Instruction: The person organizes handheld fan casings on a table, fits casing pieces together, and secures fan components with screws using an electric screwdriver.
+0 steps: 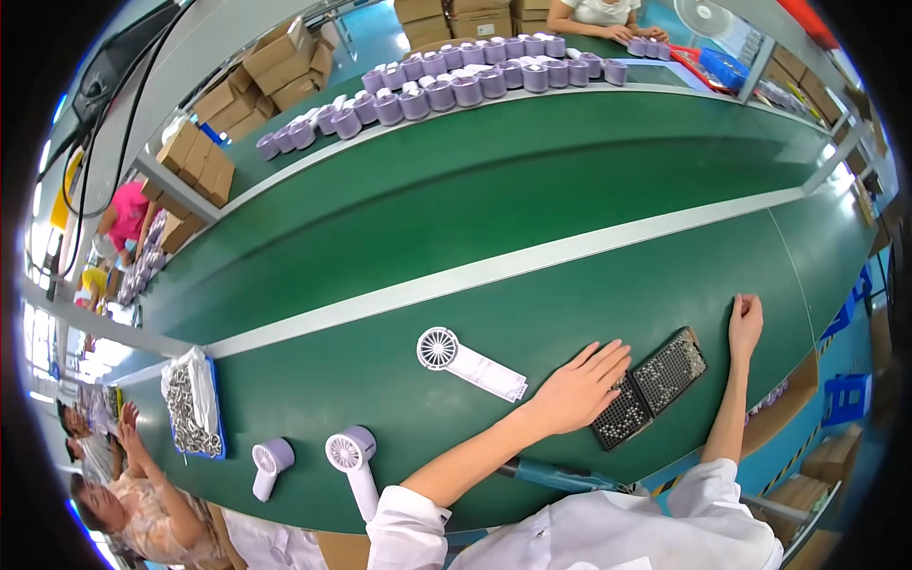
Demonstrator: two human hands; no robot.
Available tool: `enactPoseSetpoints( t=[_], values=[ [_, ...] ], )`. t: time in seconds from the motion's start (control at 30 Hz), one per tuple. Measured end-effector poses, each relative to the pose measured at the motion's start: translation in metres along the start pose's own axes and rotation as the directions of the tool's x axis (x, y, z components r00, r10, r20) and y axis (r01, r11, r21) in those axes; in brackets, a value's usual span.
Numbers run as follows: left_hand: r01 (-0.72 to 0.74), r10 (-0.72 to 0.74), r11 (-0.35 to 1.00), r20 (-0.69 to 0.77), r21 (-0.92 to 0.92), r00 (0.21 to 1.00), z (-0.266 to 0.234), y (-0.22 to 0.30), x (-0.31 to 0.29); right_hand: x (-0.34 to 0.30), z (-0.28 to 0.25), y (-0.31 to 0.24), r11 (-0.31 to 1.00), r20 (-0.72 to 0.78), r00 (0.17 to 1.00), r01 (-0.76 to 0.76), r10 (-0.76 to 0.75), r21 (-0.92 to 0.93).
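My left hand (pixel 581 388) lies flat with its fingers stretched out over the near-left part of a black perforated tray (pixel 670 370). Small metal bits, which look like screws, fill the tray's two panels. To the right of the tray, my right hand (pixel 746 326) is held with its fingertips pressed together; whatever they may pinch is too small to make out. Left of my left hand lies a white handheld fan part (pixel 484 370) with a round grille and a long handle. A teal power screwdriver (pixel 560 473) rests close to my body, partly behind my left forearm.
Two lilac handheld fans (pixel 273 458) (pixel 352 451) lie at the near left. Beyond them is a blue tray (pixel 221 418) of metal rings. A pale rail (pixel 494 269) divides the table from a green belt (pixel 475 190). Rows of lilac fan parts (pixel 465 90) stand farther back. Co-workers sit around.
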State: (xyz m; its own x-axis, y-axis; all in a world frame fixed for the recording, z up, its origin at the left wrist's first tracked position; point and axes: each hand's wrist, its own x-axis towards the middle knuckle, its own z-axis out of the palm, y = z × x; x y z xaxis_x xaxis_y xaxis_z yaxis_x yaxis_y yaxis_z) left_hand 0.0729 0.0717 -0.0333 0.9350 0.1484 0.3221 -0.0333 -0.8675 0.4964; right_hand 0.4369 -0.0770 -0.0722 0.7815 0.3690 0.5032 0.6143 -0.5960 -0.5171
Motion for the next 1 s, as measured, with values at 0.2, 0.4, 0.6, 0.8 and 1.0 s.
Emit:
enactPoseSetpoints(
  t=[0.2, 0.4, 0.6, 0.8, 1.0],
  values=[
    [-0.002, 0.002, 1.000, -0.027, 0.001, 1.000, -0.001, 0.001, 0.003, 0.000, -0.003, -0.006, 1.000, -0.033, 0.999, 0.015, -0.015, -0.006],
    [0.007, -0.007, 1.000, -0.013, 0.028, 1.000, -0.002, 0.000, 0.004, 0.001, -0.004, -0.009, 0.999, -0.007, 1.000, -0.009, 0.009, -0.034],
    [0.017, -0.016, 1.000, 0.029, -0.021, 0.999, -0.002, 0.001, 0.002, 0.000, -0.002, -0.001, 0.999, -0.007, 1.000, -0.009, 0.009, -0.036],
    [0.008, -0.008, 1.000, 0.008, -0.027, 1.000, 0.002, -0.001, -0.003, 0.000, 0.001, 0.011, 0.997, -0.003, 0.998, 0.064, -0.064, -0.042],
    [-0.024, 0.023, 0.999, -0.020, -0.049, 1.000, 0.011, -0.006, -0.003, 0.008, 0.009, 0.042, 0.994, 0.044, 0.998, 0.048, -0.044, -0.097]
  ],
)
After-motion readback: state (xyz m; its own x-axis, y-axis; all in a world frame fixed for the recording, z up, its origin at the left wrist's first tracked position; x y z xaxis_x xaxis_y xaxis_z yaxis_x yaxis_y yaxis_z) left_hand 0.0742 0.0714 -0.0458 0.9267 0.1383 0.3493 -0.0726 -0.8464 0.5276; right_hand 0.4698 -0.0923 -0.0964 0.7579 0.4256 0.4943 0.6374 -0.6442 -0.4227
